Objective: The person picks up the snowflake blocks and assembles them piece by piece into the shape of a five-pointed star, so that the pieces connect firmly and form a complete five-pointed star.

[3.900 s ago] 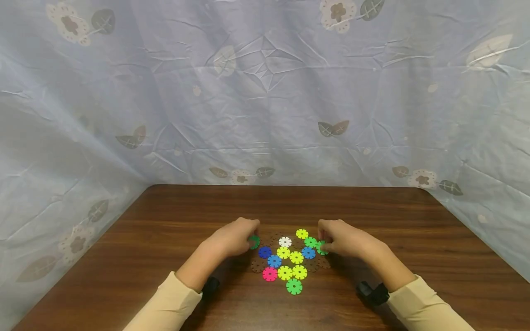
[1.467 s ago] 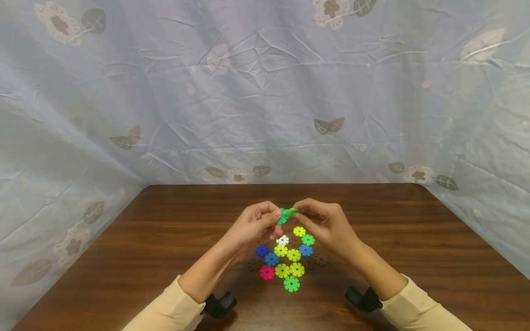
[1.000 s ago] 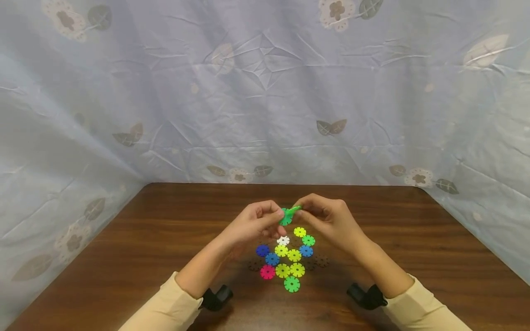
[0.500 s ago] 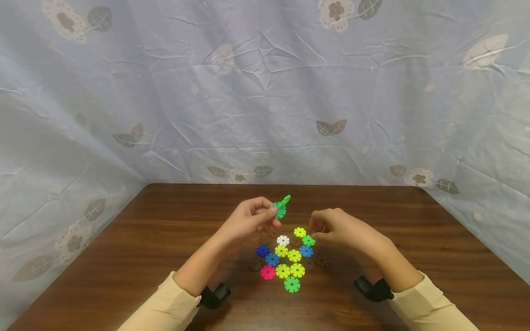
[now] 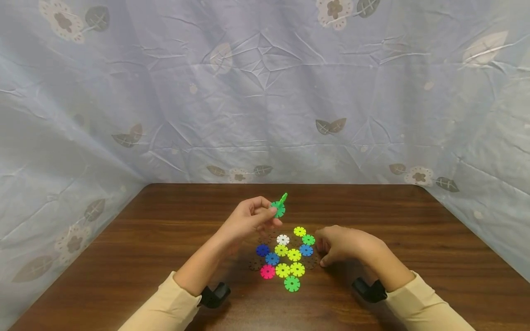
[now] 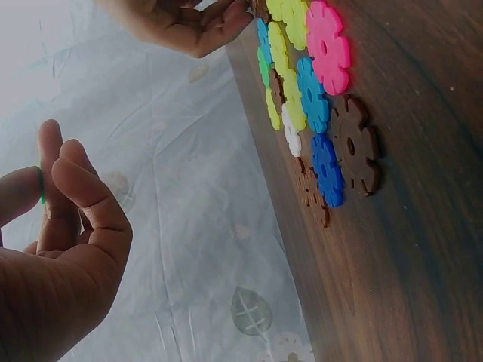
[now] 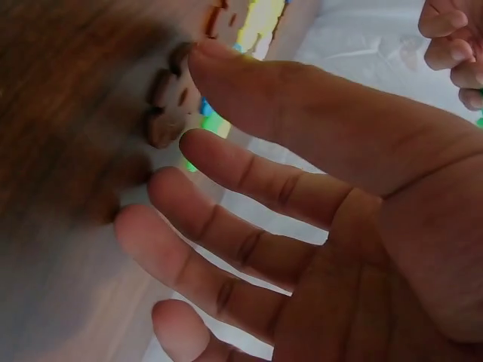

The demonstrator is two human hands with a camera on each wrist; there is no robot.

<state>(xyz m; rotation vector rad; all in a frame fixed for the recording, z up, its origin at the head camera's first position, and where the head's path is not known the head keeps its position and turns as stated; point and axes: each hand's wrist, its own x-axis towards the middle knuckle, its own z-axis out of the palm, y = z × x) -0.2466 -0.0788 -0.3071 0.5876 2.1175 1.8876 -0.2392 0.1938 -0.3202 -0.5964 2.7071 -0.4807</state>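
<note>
Above the table my left hand (image 5: pixel 247 219) pinches a green notched disc (image 5: pixel 279 210) between thumb and fingers. A lighter green disc (image 5: pixel 283 197) is slotted into it at an angle, seen nearly edge-on. My right hand (image 5: pixel 347 244) is low over the table at the right end of the spread of discs. In the right wrist view its thumb and fingers are spread around a brown disc (image 7: pixel 167 121), with the thumb tip at or very near its edge; no grip on it shows. The left wrist view shows only a sliver of green at the left fingertips.
Flat discs lie on the brown table (image 5: pixel 186 207): white (image 5: pixel 283 239), dark blue (image 5: pixel 262 250), pink (image 5: pixel 267 271), green (image 5: pixel 292 283), several yellow (image 5: pixel 294 255), and brown ones hard to see against the wood. A patterned cloth (image 5: pixel 265 115) hangs behind and at both sides.
Both hands picked up green discs and brought them together; the two discs are now joined in the left hand. My right hand let go and moved down and right to the table.
</note>
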